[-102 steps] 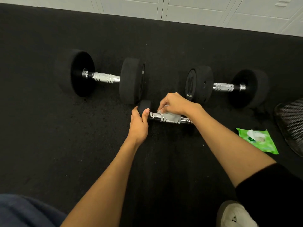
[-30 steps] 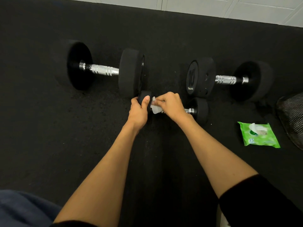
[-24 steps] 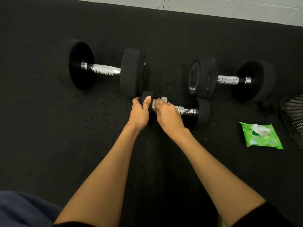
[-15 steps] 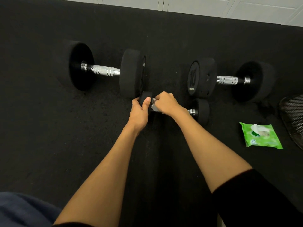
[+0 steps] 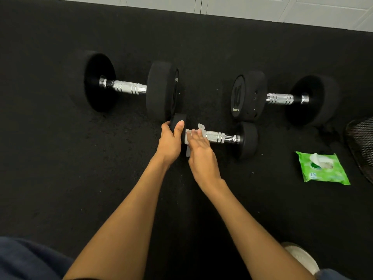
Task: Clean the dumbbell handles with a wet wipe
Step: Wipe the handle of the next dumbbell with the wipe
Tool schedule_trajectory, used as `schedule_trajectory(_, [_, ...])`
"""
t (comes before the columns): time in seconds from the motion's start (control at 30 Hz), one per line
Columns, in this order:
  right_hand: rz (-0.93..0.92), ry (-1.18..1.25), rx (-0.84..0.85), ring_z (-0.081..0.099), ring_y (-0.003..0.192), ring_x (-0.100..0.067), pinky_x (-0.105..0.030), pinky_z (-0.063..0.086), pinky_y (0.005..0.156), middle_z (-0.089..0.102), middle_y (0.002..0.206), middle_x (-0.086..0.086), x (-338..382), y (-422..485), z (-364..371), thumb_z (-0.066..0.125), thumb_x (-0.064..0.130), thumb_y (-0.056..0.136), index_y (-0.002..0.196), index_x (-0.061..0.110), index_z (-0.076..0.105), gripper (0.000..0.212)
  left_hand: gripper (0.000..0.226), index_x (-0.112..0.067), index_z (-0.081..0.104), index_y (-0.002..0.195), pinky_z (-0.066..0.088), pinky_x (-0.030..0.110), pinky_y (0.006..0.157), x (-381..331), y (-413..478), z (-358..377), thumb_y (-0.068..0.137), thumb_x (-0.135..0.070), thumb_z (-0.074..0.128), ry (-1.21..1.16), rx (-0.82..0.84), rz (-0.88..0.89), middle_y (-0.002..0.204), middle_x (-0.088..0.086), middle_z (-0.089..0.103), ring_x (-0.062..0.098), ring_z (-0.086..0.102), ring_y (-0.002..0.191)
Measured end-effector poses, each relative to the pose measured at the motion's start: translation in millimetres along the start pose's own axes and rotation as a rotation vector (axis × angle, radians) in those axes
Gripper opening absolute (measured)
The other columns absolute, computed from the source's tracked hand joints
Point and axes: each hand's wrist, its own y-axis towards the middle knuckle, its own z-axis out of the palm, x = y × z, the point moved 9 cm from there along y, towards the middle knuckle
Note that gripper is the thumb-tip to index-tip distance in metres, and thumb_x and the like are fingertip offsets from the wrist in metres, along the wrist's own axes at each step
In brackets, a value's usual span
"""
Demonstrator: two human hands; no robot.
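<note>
While left hand (image 5: 169, 143) clamps dumbbell (image 5: 249, 139) end, right hand (image 5: 201, 156) fingers (image 5: 198, 136) lie straight on wipe (image 5: 187, 151); handle (image 5: 218, 137) bare rightward.

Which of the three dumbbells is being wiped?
The small front dumbbell: left hand grips its end, right hand presses a wipe on its handle; the back-left dumbbell and back-right dumbbell lie untouched.

Your left hand (image 5: 170, 141) curls round the small dumbbell (image 5: 216, 136) at its left end, thumb up. Just right of it, your right hand (image 5: 199, 152) presses the wipe (image 5: 188, 150) with straight fingers.
</note>
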Motion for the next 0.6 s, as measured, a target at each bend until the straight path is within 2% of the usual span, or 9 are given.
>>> schedule_trajectory(0.1, [-0.021, 0.016, -0.017, 0.023, 0.144, -0.021, -0.031, 0.017, 0.118, 0.037, 0.150, -0.014, 0, -5, 1, 0.050, -0.008, 0.089, 0.141, 0.004, 0.041, 0.054, 0.066, -0.013, 0.016, 0.149, 0.032, 0.031, 0.104, 0, -2, 0, 0.098, -0.048, 0.039, 0.002, 0.008, 0.000, 0.148, 0.009, 0.037, 0.024, 0.036, 0.135])
schedule_trajectory(0.2, [0.043, 0.135, -0.053, 0.044, 0.133, -0.018, -0.027, 0.036, 0.110, 0.054, 0.136, -0.011, -3, -15, -1, 0.049, -0.001, 0.093, 0.133, 0.007, 0.053, 0.041, 0.066, -0.014, 0.017, 0.149, 0.032, 0.034, 0.105, -1, -4, 0, 0.097, -0.049, 0.038, 0.012, 0.009, 0.001, 0.147, 0.009, 0.038, 0.024, 0.038, 0.134])
schedule_trajectory(0.27, [0.263, 0.301, -0.070, 0.061, 0.098, -0.009, -0.020, 0.049, 0.080, 0.066, 0.104, -0.004, -13, -27, 0, 0.048, 0.010, 0.097, 0.115, 0.012, 0.065, 0.025, 0.065, -0.014, 0.017, 0.149, 0.033, 0.035, 0.104, -1, -5, 0, 0.098, -0.049, 0.037, 0.010, 0.011, 0.000, 0.146, 0.010, 0.039, 0.024, 0.038, 0.133])
schedule_trajectory(0.3, [0.442, 0.425, -0.101, 0.059, 0.083, -0.007, -0.022, 0.047, 0.072, 0.065, 0.090, -0.002, -23, -35, 3, 0.048, 0.014, 0.098, 0.104, 0.013, 0.068, 0.021, 0.065, -0.015, 0.016, 0.149, 0.033, 0.036, 0.104, -1, -5, 1, 0.098, -0.049, 0.036, 0.007, 0.011, -0.002, 0.147, 0.010, 0.038, 0.025, 0.038, 0.134])
schedule_trajectory(0.33, [0.668, 0.606, -0.153, 0.057, 0.079, -0.008, -0.026, 0.047, 0.073, 0.064, 0.087, -0.003, -38, -44, 12, 0.050, 0.015, 0.097, 0.100, 0.012, 0.069, 0.019, 0.065, -0.015, 0.015, 0.149, 0.032, 0.036, 0.104, -2, -5, 1, 0.098, -0.049, 0.036, 0.008, 0.010, -0.004, 0.147, 0.010, 0.038, 0.025, 0.037, 0.134])
schedule_trajectory(0.4, [1.139, 1.260, -0.283, 0.060, 0.097, -0.020, -0.035, 0.049, 0.091, 0.064, 0.105, -0.010, -50, -60, 44, 0.051, 0.010, 0.095, 0.116, 0.008, 0.063, 0.024, 0.065, -0.015, 0.015, 0.149, 0.032, 0.035, 0.105, -3, -6, 1, 0.098, -0.049, 0.036, 0.007, 0.005, -0.005, 0.147, 0.009, 0.037, 0.024, 0.037, 0.134])
schedule_trajectory(0.47, [1.295, 1.893, -0.332, 0.051, 0.121, -0.034, -0.045, 0.040, 0.103, 0.054, 0.128, -0.020, -37, -47, 65, 0.047, 0.005, 0.097, 0.133, 0.005, 0.048, 0.036, 0.064, -0.015, 0.017, 0.149, 0.033, 0.033, 0.102, -3, -5, 1, 0.098, -0.049, 0.036, 0.003, -0.002, -0.002, 0.146, 0.008, 0.039, 0.023, 0.038, 0.133])
schedule_trajectory(0.5, [1.289, 2.036, -0.340, 0.046, 0.127, -0.036, -0.046, 0.036, 0.105, 0.049, 0.135, -0.022, -36, -37, 66, 0.043, 0.005, 0.098, 0.136, 0.003, 0.044, 0.038, 0.064, -0.014, 0.017, 0.148, 0.033, 0.031, 0.101, -3, -5, 1, 0.098, -0.048, 0.037, -0.004, -0.005, -0.002, 0.146, 0.008, 0.039, 0.022, 0.039, 0.132])
schedule_trajectory(0.6, [1.227, 2.154, -0.345, 0.044, 0.130, -0.037, -0.045, 0.034, 0.110, 0.047, 0.138, -0.022, -41, -20, 63, 0.037, 0.001, 0.098, 0.135, -0.001, 0.045, 0.037, 0.064, -0.014, 0.019, 0.148, 0.033, 0.029, 0.102, -1, -6, 0, 0.098, -0.049, 0.038, -0.009, -0.018, -0.001, 0.144, 0.006, 0.042, 0.020, 0.040, 0.132])
